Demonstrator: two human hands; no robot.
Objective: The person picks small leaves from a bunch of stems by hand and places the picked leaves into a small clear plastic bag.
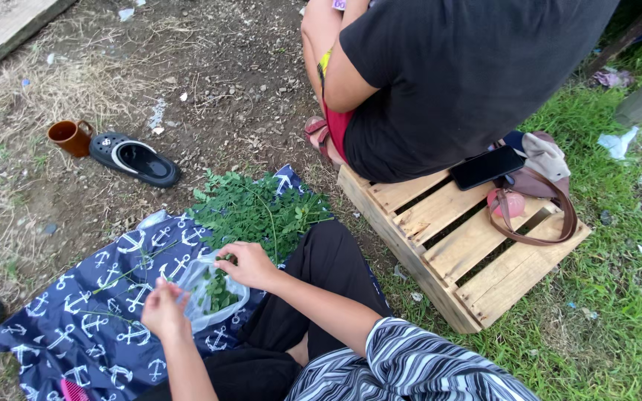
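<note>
My left hand grips the near edge of a clear plastic bag that has small green leaves inside. Over the bag's far edge, my right hand pinches a sprig of leaves. Just beyond lies a pile of green leafy stems on a navy cloth with white anchors, spread on the ground. My legs in black trousers rest beside the cloth.
Another person in a black shirt sits on a wooden pallet crate holding a black phone and a brown-strapped bag. A brown mug and black sandal lie on dirt. Grass is at right.
</note>
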